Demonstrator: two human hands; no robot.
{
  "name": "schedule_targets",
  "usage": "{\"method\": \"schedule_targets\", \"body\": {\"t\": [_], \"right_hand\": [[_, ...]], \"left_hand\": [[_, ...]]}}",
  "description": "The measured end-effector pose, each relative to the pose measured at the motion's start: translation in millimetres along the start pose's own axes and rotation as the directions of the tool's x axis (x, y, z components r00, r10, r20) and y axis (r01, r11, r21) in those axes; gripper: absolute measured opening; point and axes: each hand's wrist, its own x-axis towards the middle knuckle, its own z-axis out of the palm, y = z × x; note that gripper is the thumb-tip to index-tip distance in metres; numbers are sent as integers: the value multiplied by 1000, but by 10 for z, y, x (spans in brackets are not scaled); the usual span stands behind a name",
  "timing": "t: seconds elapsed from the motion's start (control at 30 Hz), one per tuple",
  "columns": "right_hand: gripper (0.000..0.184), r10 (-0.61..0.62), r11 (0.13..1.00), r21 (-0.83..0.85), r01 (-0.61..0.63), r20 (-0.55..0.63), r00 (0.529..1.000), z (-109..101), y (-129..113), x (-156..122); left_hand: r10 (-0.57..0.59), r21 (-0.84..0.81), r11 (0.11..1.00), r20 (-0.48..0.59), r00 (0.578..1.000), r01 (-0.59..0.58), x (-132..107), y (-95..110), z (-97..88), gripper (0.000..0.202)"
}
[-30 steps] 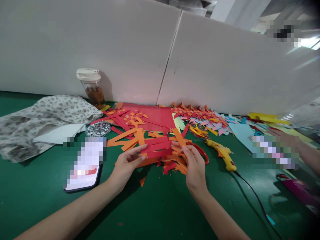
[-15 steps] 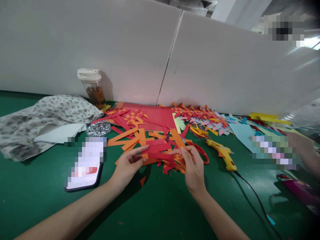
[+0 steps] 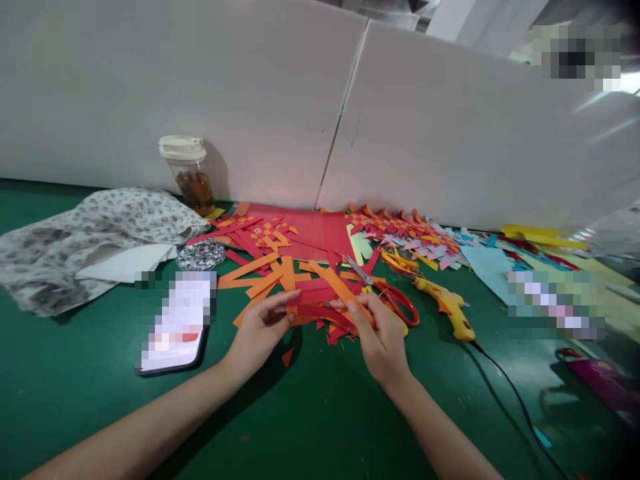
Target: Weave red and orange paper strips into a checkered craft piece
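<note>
My left hand [image 3: 260,330] pinches the left edge of a red slit paper piece [image 3: 316,297] held just above the green table. With thumb and fingers closed, my right hand [image 3: 379,337] grips an orange paper strip [image 3: 340,288] that slants across the red piece. Beneath both hands lies a heap of red and orange paper strips [image 3: 260,277]. Red-handled scissors [image 3: 393,297] rest just beyond my right hand.
A phone [image 3: 175,327] lies left of my left hand. A yellow glue gun [image 3: 447,308] with a black cord sits to the right. At the back stand a lidded jar [image 3: 189,172], a patterned cloth [image 3: 95,230], a dish of googly eyes [image 3: 201,255] and woven paper fish [image 3: 405,230]. White boards wall the far side.
The orange strip has tilted from upright to a slant across the red piece, and my right hand has shifted slightly left and down with it. A co-worker's hand at the right has left view.
</note>
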Motion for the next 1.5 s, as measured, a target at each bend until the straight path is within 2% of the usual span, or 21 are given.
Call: {"method": "schedule_targets", "body": {"t": [0.17, 0.37, 0.43, 0.57, 0.67, 0.77, 0.93, 1.1, 1.2, 1.3, 1.37, 1.5], "right_hand": [[20, -106, 990, -87, 112, 75, 992, -4, -16, 32], [19, -253, 961, -96, 258, 62, 965, -34, -16, 30], [15, -301, 939, -149, 311, 84, 950, -35, -20, 16], [10, -399, 860, -256, 442, 204, 894, -26, -59, -1], [9, -437, 829, -250, 501, 270, 858, -31, -84, -2], [9, -438, 844, -179, 506, 314, 842, -46, -85, -6], [11, -337, 928, -7, 373, 415, 845, -39, -82, -27], [20, -83, 988, -76, 134, 471, 878, -19, -96, -31], [22, -4, 1000, -4, 7, 467, 884, -35, -104, -7], [23, 3, 989, 132, -73, 470, 883, -59, -116, 27], [24, 4, 962, 235, -142, 505, 863, -61, -118, 41], [22, 42, 834, 426, -351, 585, 810, 2, -87, 26]], "left_hand": [[-8, 21, 1000, -5, 1000, 8, -4, 5, 5, 40], [-15, -3, 1000, 11, 1000, 15, -7, 14, 13, 40], [-7, 19, 1000, -4, 1000, 7, -2, -12, 6, 40], [35, 41, 999, -22, 999, -34, 8, -77, -18, 38], [39, 30, 999, -29, 999, -38, 9, -87, -29, 39], [-6, -2, 1000, -63, 998, 5, 4, -54, -25, 43], [-29, -65, 998, -62, 998, 24, -10, 0, -13, 46], [-4, -61, 998, -60, 998, 0, -4, -10, -17, 45], [9, -44, 999, -49, 999, -12, 5, -25, -19, 43], [6, -24, 1000, -48, 999, -7, 7, -30, -15, 42], [2, -11, 1000, -42, 999, -2, 6, -31, -12, 42], [12, -7, 1000, -24, 1000, -12, 1, -25, -17, 42]]}}
